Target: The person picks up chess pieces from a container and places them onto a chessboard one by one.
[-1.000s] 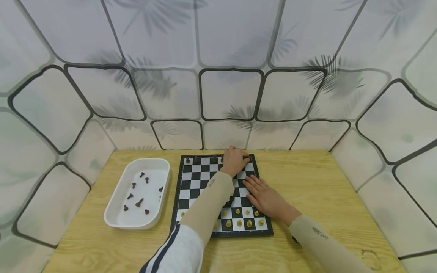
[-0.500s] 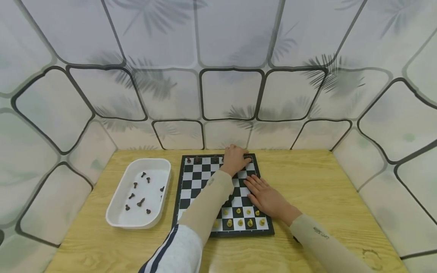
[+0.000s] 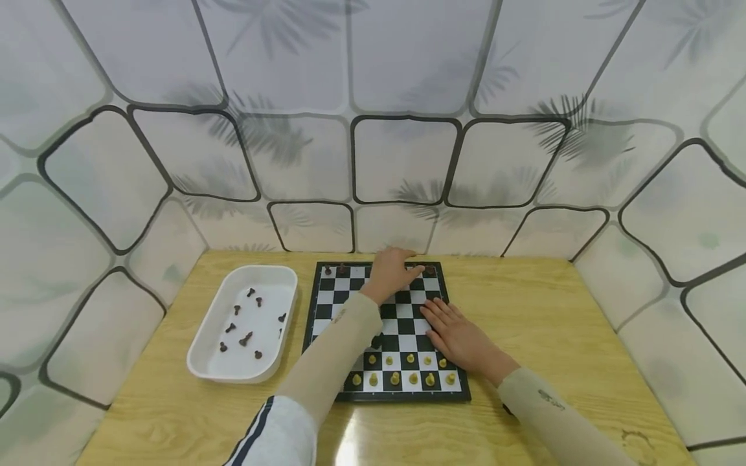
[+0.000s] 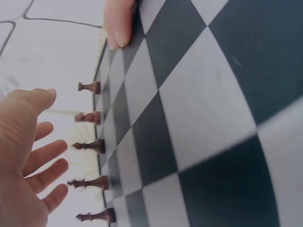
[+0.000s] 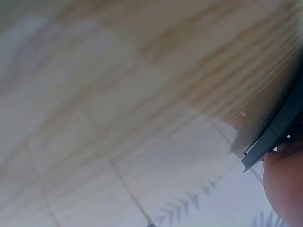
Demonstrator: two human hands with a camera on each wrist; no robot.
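And the L hand [image 3: 387,277] slips a touch left along the board's [image 3: 406,325] far edge: thumb out, fingers spread, nothing gripped, no contact w/ any pc that I can see. L wrist cam has five dark pcs [image 4: 97,182] upright in a line just by those fingertips, rook [image 4: 89,87] at the thumb end, now standing free; head view's got two to the hand's left, w/ a gap b/w them & the hand, some others hidden behind it. Forearm's swung left too, so extra gold pcs [image 3: 395,378] pop into sight, nearer the person than either hand. R hand [image 3: 462,340] hasn't budged: flat, fingers straight on the board's squares, right & nearer than the L hand, holding nothing; its own cam's mostly table [image 5: 165,94], so little to add. Tray's [image 3: 271,278] out left of the L forearm, loose pcs [image 3: 246,339] scattered in it. My read: thumb end of the line looks settled, hand's letting go of that side, line's prob. one short at that gap, & the tray lot's not yet on the board.
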